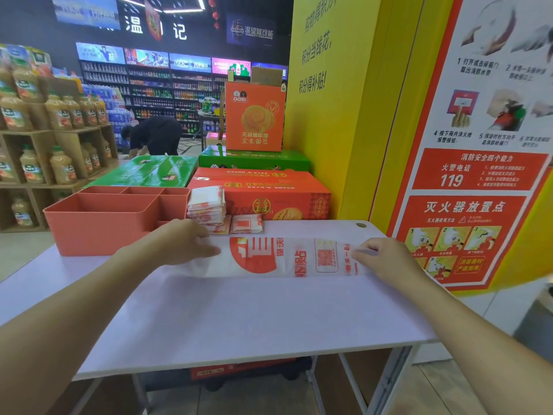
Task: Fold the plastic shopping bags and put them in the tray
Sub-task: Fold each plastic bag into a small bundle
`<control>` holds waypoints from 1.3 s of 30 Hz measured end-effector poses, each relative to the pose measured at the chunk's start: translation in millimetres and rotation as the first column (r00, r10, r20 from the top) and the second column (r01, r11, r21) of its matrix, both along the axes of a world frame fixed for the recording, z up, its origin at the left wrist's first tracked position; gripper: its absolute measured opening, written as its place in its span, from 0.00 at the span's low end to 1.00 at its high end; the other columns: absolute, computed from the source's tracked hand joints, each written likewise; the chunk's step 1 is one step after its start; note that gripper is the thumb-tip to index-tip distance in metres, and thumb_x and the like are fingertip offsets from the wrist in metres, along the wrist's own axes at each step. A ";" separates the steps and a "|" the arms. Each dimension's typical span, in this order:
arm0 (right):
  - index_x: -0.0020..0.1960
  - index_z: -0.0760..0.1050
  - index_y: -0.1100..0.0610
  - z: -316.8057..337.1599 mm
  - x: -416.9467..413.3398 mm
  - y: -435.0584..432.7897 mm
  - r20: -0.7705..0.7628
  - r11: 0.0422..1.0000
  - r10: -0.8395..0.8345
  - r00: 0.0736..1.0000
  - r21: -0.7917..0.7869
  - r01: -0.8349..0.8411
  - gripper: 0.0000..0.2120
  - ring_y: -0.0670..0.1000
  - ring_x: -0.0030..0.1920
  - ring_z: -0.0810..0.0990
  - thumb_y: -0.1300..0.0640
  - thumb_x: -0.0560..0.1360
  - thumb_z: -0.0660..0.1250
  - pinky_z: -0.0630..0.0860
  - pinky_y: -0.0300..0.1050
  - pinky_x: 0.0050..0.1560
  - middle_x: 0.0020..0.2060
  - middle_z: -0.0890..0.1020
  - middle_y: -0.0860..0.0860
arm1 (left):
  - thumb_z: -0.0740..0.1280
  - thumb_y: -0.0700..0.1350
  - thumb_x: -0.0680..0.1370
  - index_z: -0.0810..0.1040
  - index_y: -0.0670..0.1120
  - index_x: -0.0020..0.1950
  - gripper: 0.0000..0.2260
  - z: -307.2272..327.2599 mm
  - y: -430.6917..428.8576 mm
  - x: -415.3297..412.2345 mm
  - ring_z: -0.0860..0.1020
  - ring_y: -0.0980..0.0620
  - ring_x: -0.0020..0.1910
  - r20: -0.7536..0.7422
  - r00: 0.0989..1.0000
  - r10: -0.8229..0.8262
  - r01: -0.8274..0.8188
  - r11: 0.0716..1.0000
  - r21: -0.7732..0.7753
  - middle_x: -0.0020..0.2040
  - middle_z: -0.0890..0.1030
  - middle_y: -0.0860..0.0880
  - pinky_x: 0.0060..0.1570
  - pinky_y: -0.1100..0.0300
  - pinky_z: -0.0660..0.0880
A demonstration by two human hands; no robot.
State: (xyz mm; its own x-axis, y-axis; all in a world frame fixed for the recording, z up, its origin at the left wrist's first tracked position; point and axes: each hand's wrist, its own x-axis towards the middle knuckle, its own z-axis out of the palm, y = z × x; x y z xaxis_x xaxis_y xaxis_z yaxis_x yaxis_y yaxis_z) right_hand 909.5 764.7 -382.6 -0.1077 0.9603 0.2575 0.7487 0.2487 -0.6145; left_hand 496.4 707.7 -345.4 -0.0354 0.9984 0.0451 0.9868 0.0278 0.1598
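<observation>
A white plastic shopping bag (287, 257) with red print lies flat as a long strip across the far part of the table (239, 319). My left hand (182, 241) presses on its left end, fingers spread flat. My right hand (386, 256) pinches its right end with the fingertips. A salmon-coloured tray (98, 223) with several compartments stands at the table's far left. A stack of folded bags (206, 208) leans against the tray's right side, and one more folded bag (247, 223) lies next to that stack.
Orange and green cartons (269, 190) are stacked just behind the table. A yellow pillar and a red-and-white fire-safety poster (478, 145) stand to the right. Shelves of juice bottles (45, 130) are at the left. A person bends over far back in the aisle.
</observation>
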 end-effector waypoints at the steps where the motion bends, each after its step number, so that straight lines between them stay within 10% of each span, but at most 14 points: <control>1: 0.38 0.81 0.51 -1.3 0.0 2.3 -0.001 1.000 -0.020 1.000 -0.009 0.020 0.10 0.48 0.45 0.82 0.50 0.77 0.73 0.72 0.44 0.39 0.40 0.85 0.45 | 0.68 0.65 0.74 0.81 0.48 0.43 0.19 0.0 2.9 -2.3 0.80 0.49 0.41 -0.004 1.000 0.025 -0.025 1.000 0.004 0.41 0.82 0.49 0.46 0.50 0.80; 11: 0.52 0.77 0.49 -16.1 5.1 14.0 0.113 0.970 -0.235 0.965 -0.036 0.240 0.06 0.54 0.51 0.77 0.52 0.76 0.70 0.77 0.50 0.50 0.52 0.83 0.52 | 0.68 0.65 0.66 0.80 0.55 0.42 0.16 -18.5 17.6 -3.2 0.77 0.53 0.40 -0.120 0.966 0.230 -0.227 0.973 0.039 0.42 0.78 0.55 0.43 0.59 0.78; 19: 0.78 0.61 0.55 -13.2 -11.3 11.0 0.359 0.951 -0.307 0.881 0.078 0.299 0.32 0.61 0.71 0.65 0.53 0.78 0.69 0.67 0.58 0.68 0.71 0.68 0.57 | 0.68 0.63 0.75 0.75 0.56 0.63 0.20 -18.1 15.6 17.6 0.76 0.50 0.60 -0.456 0.889 0.043 0.056 0.978 0.201 0.61 0.78 0.55 0.50 0.56 0.73; 23: 0.79 0.62 0.54 -14.2 -44.9 -1.7 0.424 0.987 -0.144 0.894 0.132 0.096 0.26 0.57 0.74 0.64 0.54 0.82 0.61 0.61 0.54 0.74 0.76 0.68 0.53 | 0.60 0.56 0.82 0.73 0.56 0.70 0.17 -24.6 16.0 60.5 0.76 0.49 0.64 -0.180 0.966 -0.184 0.209 0.969 0.134 0.69 0.76 0.54 0.61 0.51 0.76; 28: 0.80 0.61 0.50 -17.7 -93.7 -16.5 0.463 0.983 0.166 0.871 -0.010 -0.182 0.24 0.54 0.79 0.59 0.48 0.85 0.55 0.53 0.50 0.78 0.80 0.62 0.50 | 0.49 0.57 0.85 0.57 0.57 0.80 0.23 -53.7 16.2 106.9 0.54 0.46 0.80 -0.061 0.957 -0.284 0.282 0.958 -0.042 0.82 0.55 0.52 0.78 0.45 0.51; 39: 0.82 0.44 0.39 -29.9 -78.2 -1.0 0.567 0.963 0.125 0.814 -0.268 0.039 0.39 0.59 0.81 0.37 0.23 0.75 0.41 0.36 0.63 0.78 0.82 0.42 0.44 | 0.42 0.70 0.79 0.42 0.65 0.80 0.30 -65.0 18.5 104.6 0.38 0.40 0.80 -0.081 0.994 -0.071 0.054 0.979 -0.197 0.81 0.40 0.60 0.73 0.31 0.37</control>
